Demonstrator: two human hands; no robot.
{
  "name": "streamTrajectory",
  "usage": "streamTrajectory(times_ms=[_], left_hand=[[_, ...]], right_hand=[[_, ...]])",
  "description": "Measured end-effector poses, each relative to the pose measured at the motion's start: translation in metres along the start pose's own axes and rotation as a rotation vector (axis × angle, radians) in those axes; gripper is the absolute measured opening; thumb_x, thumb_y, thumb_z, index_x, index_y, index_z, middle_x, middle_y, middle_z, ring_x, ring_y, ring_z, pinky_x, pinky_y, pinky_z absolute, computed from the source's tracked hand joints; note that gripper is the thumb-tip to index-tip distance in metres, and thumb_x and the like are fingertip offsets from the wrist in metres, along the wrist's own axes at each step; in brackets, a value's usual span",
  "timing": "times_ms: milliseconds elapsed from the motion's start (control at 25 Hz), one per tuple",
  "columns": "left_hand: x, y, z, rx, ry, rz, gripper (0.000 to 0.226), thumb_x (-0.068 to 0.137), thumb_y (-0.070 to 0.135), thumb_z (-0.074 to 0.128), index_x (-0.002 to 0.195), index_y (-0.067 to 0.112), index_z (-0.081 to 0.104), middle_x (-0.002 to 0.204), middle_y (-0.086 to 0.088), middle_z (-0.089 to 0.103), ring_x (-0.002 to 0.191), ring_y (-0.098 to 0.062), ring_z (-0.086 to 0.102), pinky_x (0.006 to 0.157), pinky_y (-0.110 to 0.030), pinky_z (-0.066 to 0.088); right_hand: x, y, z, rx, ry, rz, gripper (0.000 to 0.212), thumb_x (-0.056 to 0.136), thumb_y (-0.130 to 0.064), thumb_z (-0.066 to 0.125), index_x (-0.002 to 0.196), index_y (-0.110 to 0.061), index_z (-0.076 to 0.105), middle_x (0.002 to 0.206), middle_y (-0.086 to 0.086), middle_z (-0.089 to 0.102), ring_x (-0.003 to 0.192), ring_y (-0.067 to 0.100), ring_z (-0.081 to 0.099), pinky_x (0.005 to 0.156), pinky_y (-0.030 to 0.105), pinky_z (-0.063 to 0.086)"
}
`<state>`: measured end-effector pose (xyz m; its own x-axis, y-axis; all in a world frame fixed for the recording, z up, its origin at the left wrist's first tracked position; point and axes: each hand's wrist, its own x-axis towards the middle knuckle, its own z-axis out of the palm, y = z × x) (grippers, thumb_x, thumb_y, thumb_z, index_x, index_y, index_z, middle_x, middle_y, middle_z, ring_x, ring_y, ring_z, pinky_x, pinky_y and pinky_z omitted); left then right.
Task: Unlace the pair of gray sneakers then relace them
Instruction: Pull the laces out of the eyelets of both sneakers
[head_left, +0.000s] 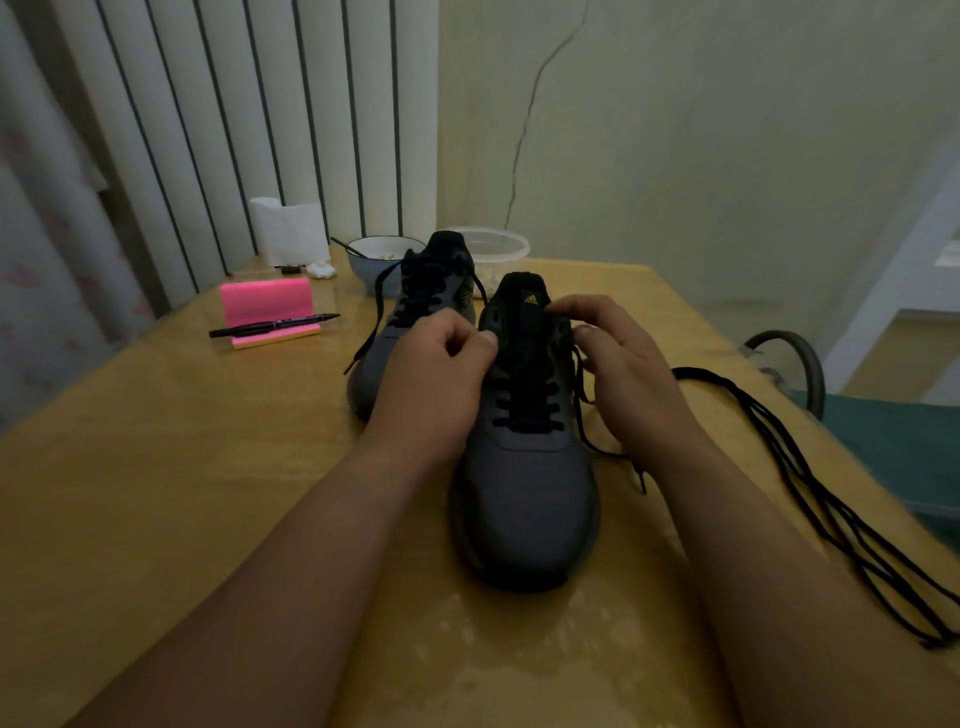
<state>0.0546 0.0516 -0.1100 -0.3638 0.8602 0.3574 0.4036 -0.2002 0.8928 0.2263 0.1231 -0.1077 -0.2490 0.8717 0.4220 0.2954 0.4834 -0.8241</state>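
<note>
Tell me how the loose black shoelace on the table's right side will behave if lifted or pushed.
The loose black shoelace, lying in long doubled strands on the glossy yellow table, would probably go limp and dangle. It looks thin, so likely very light. Pushed, it should bunch or slide rather than roll.

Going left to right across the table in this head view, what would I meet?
Pink notepad → blue bowl → nearer gray sneaker → loose black laces.
</note>
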Motion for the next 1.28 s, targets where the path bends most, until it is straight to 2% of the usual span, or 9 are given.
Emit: streamTrajectory(times_ms=[160, 240, 360, 440, 600, 680, 840, 1120, 1280], left_hand=[[0.001, 0.001, -0.004, -0.335, 0.069, -0.102, 0.018, 0.102, 0.023, 0.063, 0.086, 0.015, 0.064, 0.093, -0.012, 0.073, 0.091, -0.026, 0.071, 0.087, -0.047, 0.06], [0.001, 0.003, -0.006, -0.513, 0.072, -0.127, 0.02, 0.104, 0.013, 0.058, 0.085, 0.015, 0.063, 0.089, -0.004, 0.075, 0.09, -0.02, 0.072, 0.093, -0.043, 0.06], [0.002, 0.003, -0.012, -0.613, 0.085, -0.143, 0.019, 0.107, 0.015, 0.055, 0.09, 0.012, 0.063, 0.08, 0.001, 0.072, 0.081, -0.014, 0.069, 0.085, -0.037, 0.06], [0.001, 0.0, -0.015, -0.508, 0.08, -0.135, 0.018, 0.107, 0.023, 0.056, 0.093, 0.014, 0.063, 0.084, -0.002, 0.072, 0.082, -0.015, 0.069, 0.081, -0.035, 0.06], [-0.004, -0.002, -0.014, -0.178, -0.02, -0.042, 0.014, 0.103, 0.03, 0.065, 0.11, 0.02, 0.058, 0.09, 0.001, 0.07, 0.074, -0.003, 0.067, 0.062, -0.015, 0.051], [-0.004, -0.002, -0.014, -0.116, -0.07, -0.021, 0.017, 0.102, 0.029, 0.068, 0.115, 0.023, 0.059, 0.089, 0.002, 0.07, 0.076, -0.001, 0.069, 0.062, -0.014, 0.051], [-0.004, -0.003, -0.015, -0.012, -0.077, 0.017, 0.007, 0.103, 0.027, 0.065, 0.104, 0.021, 0.062, 0.077, 0.003, 0.065, 0.061, 0.002, 0.06, 0.053, -0.011, 0.044], [-0.006, -0.003, -0.014, 0.023, -0.088, 0.044, 0.014, 0.1, 0.035, 0.068, 0.104, 0.026, 0.059, 0.095, 0.006, 0.065, 0.081, -0.001, 0.064, 0.065, -0.015, 0.049], [-0.004, -0.006, -0.014, 0.14, -0.121, 0.084, 0.018, 0.098, 0.037, 0.07, 0.09, 0.026, 0.058, 0.097, 0.002, 0.06, 0.084, -0.011, 0.06, 0.07, -0.024, 0.046]], right_hand=[[0.0, 0.0, -0.004, 0.041, 0.007, -0.005, 0.036, 0.107, -0.015, 0.038, 0.115, -0.032, 0.068, 0.124, -0.012, 0.065, 0.115, 0.003, 0.059, 0.088, 0.023, 0.047], [0.0, 0.002, -0.005, 0.048, 0.004, -0.012, 0.037, 0.106, -0.013, 0.038, 0.116, -0.032, 0.068, 0.125, -0.012, 0.065, 0.118, 0.004, 0.059, 0.089, 0.022, 0.044], [-0.003, 0.002, -0.001, 0.039, -0.019, -0.043, 0.038, 0.105, -0.012, 0.039, 0.115, -0.033, 0.068, 0.124, -0.012, 0.065, 0.121, 0.006, 0.059, 0.099, 0.027, 0.047], [-0.003, 0.003, 0.001, 0.017, -0.012, -0.052, 0.036, 0.104, -0.011, 0.041, 0.115, -0.033, 0.068, 0.123, -0.009, 0.064, 0.117, 0.004, 0.06, 0.099, 0.028, 0.049], [-0.008, -0.002, 0.0, -0.01, -0.005, -0.051, 0.038, 0.104, -0.011, 0.045, 0.124, -0.034, 0.068, 0.123, -0.01, 0.062, 0.114, -0.005, 0.057, 0.092, 0.01, 0.045], [-0.013, -0.003, -0.002, 0.007, 0.022, -0.024, 0.033, 0.105, -0.012, 0.047, 0.126, -0.03, 0.065, 0.117, -0.011, 0.065, 0.106, 0.001, 0.062, 0.087, 0.015, 0.051], [-0.023, -0.008, -0.005, -0.016, 0.027, 0.051, 0.009, 0.102, -0.02, 0.058, 0.105, -0.024, 0.066, 0.093, -0.006, 0.07, 0.085, 0.01, 0.066, 0.077, 0.03, 0.056], [-0.027, -0.012, -0.008, -0.148, -0.028, -0.033, 0.01, 0.098, -0.03, 0.066, 0.093, -0.022, 0.066, 0.094, -0.006, 0.066, 0.09, 0.007, 0.061, 0.075, 0.025, 0.047], [-0.027, -0.018, -0.009, -0.078, -0.012, 0.083, 0.019, 0.104, -0.028, 0.057, 0.094, -0.017, 0.068, 0.089, -0.004, 0.069, 0.084, 0.009, 0.063, 0.071, 0.032, 0.05]])
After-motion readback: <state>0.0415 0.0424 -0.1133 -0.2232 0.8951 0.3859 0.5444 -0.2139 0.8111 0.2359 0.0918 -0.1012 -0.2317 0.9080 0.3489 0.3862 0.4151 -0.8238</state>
